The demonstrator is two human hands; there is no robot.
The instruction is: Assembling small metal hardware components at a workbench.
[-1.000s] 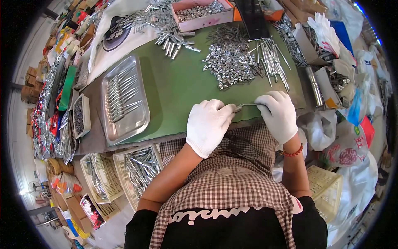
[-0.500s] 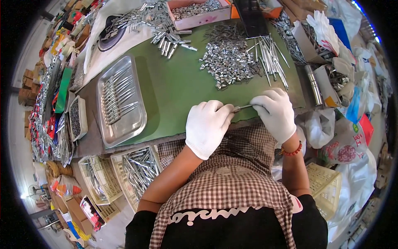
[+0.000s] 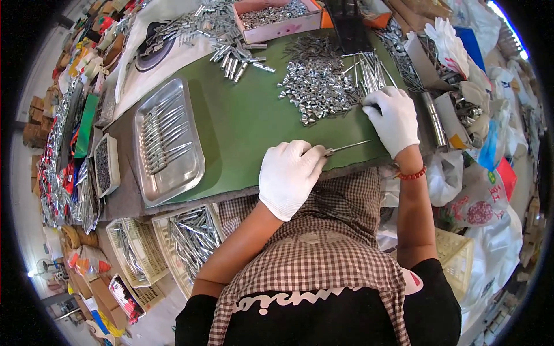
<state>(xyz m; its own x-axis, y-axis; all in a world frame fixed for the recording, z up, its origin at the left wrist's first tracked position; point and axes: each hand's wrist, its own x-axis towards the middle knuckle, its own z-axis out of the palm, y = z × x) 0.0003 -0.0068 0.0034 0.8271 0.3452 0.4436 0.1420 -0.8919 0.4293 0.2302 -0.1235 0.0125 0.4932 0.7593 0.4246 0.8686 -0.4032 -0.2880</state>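
My left hand [image 3: 291, 180], in a white glove, is closed around one end of a thin metal rod [image 3: 352, 146] at the near edge of the green work surface. The rod's bare end points right; its other end is hidden in my fingers. My right hand [image 3: 395, 120], gloved too, is bent in a pinch at the right edge of a heap of small silver metal sleeves [image 3: 323, 89]. Whatever lies between its fingertips is too small to make out. Just beyond it is a bunch of loose thin metal rods [image 3: 369, 72], partly covered by the hand.
At left on the mat [image 3: 231, 127] lies a metal tray [image 3: 196, 167] holding a row of rods with thicker ends. Metal tubes [image 3: 234, 66] are piled at the back beside a pink box [image 3: 280, 27] of small parts. A thick metal cylinder [image 3: 435, 121] stands right of my right hand.
My right hand has let go of the rod's free end and moved up and right to the heap of sleeves. The left hand keeps its hold, almost still.
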